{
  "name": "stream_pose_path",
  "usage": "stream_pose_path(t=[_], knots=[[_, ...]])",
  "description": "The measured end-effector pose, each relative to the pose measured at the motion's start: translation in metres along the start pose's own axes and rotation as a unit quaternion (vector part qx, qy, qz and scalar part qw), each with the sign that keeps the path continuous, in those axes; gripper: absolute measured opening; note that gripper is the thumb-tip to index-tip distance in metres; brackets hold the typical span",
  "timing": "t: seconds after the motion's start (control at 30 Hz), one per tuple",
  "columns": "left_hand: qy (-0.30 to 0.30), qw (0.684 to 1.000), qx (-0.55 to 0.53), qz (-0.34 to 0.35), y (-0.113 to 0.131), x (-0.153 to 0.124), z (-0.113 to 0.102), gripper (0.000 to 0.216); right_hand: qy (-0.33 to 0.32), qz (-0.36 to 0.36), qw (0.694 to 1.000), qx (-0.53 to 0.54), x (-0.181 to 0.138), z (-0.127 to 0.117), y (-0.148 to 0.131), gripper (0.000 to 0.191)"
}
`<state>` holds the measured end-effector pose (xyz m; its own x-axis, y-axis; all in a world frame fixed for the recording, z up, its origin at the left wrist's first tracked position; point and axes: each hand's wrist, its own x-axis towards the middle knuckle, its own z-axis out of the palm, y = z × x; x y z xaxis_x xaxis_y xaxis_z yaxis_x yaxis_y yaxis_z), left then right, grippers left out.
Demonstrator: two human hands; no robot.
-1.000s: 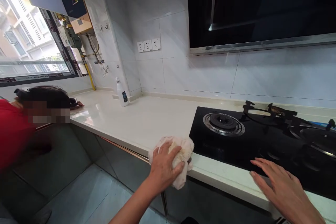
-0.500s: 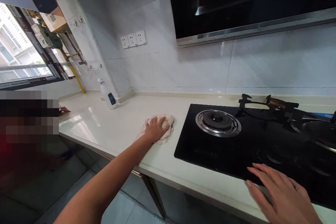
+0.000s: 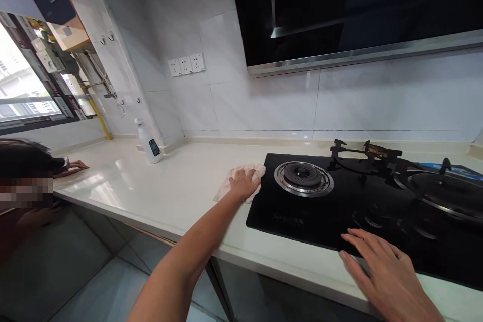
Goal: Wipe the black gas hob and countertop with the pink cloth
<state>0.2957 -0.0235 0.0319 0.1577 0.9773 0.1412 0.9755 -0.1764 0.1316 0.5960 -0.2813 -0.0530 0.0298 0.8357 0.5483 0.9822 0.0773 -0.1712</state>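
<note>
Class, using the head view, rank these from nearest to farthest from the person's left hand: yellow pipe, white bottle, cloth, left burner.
1. Cloth: directly under the left hand.
2. Left burner: to its right, on the hob.
3. White bottle: left, farther back on the counter.
4. Yellow pipe: far left, near the window.

Wht btl (image 3: pixel 145 138) w/ dk label (image 3: pixel 154 148), 3 wall skts (image 3: pixel 185 65), blk hood (image 3: pixel 350 10) upper R

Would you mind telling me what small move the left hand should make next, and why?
I would probably draw the cloth toward the front of the counter, alongside the hob: the left hand lies over the cloth at the hob's left edge, and a strip of counter runs forward from there.
</note>
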Motion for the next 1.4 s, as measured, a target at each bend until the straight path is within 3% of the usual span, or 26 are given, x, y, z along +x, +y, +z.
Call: stream_pose_path(t=[0.13, 0.43, 0.63, 0.77, 0.93, 1.2, 1.4], knots=[[0.018, 1.0, 0.0, 0.021, -0.009, -0.039, -0.004, 0.054, -0.034, 0.022, 0.999, 0.019, 0.001, -0.003, 0.001, 0.053], [0.046, 0.994, -0.019, 0.1, -0.038, -0.154, -0.015, 0.05, -0.051, 0.051, 0.996, 0.052, 0.003, 0.001, 0.005, 0.06], [0.076, 0.993, -0.014, 0.087, -0.031, -0.192, -0.018, 0.051, -0.049, 0.043, 0.997, 0.046, 0.003, 0.002, 0.004, 0.06], [0.116, 0.989, -0.016, 0.09, -0.016, -0.204, -0.01, 0.051, -0.032, 0.039, 0.998, 0.04, 0.003, 0.003, 0.003, 0.059], [0.133, 0.976, -0.041, 0.169, 0.018, -0.212, -0.001, 0.051, -0.027, 0.035, 0.998, 0.038, 0.002, 0.002, 0.0, 0.058], [0.032, 0.973, -0.078, 0.213, 0.077, -0.165, -0.005, 0.058, -0.038, 0.034, 0.998, 0.026, 0.004, -0.007, -0.007, 0.059], [0.027, 0.971, -0.091, 0.218, 0.128, -0.144, 0.005, 0.06, 0.017, 0.068, 0.997, -0.012, 0.006, 0.008, -0.002, 0.073]])
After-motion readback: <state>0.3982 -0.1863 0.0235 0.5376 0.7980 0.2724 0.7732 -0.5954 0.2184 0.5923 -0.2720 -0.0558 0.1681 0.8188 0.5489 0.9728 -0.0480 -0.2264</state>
